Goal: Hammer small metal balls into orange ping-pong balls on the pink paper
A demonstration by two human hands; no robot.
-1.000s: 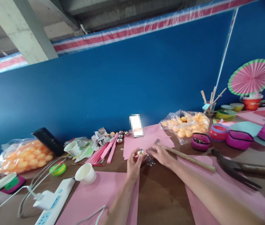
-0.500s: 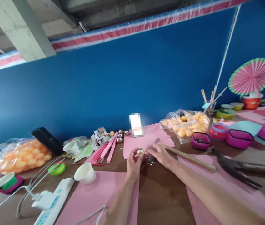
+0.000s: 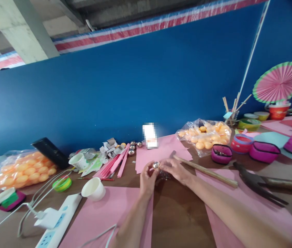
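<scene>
over the brown wooden table [image 3: 179, 213], by a pink paper sheet [image 3: 148, 156]: small shiny silver ball [image 3: 156, 165] pinched at fingertips of left hand [image 3: 148, 179], right hand [image 3: 175, 170] touching it, hold unclear. likely light, hard, slick; best pinched across its middle.

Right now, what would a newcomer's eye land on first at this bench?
The deep blue wall fills the background, and a pink-and-green paper fan stands out at far right. One bag of orange balls lies at the far left of the table, a second bag right of centre. At centre, the left hand pinches a small silver ball, with the right hand touching it.
</scene>
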